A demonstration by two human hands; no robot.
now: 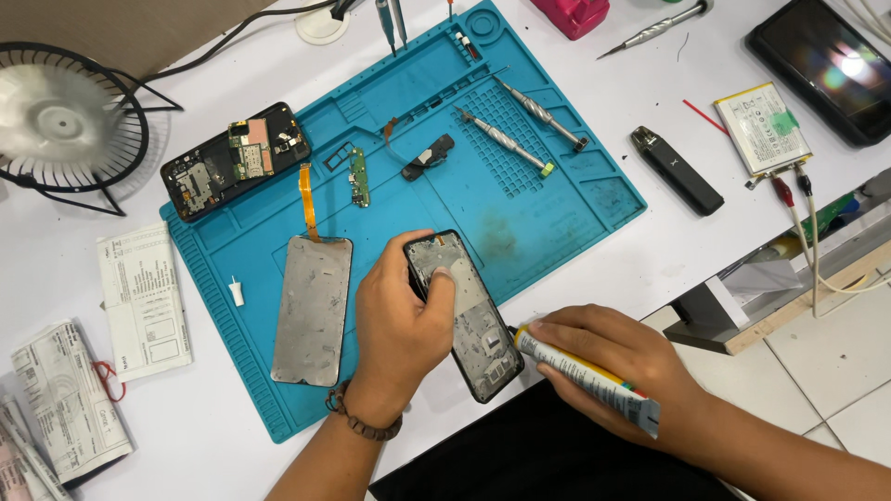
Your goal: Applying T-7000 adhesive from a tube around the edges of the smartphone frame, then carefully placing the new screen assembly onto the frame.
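Note:
My left hand (401,325) grips a black phone frame (473,320) at the near edge of the blue repair mat (557,199), thumb pressed on its inner face. My right hand (613,362) holds a glue tube (585,376) with its tip right by the frame's lower right edge. A grey screen panel (313,311) with an orange flex cable lies face down on the mat, left of my left hand.
On the mat lie an opened black phone body (232,160), a small green circuit board (359,178), a black part (429,156) and two screwdrivers (520,130). A small fan (65,116) stands far left. A battery (761,127), black stick (677,170) and tablet (826,65) lie right. Papers (139,301) lie left.

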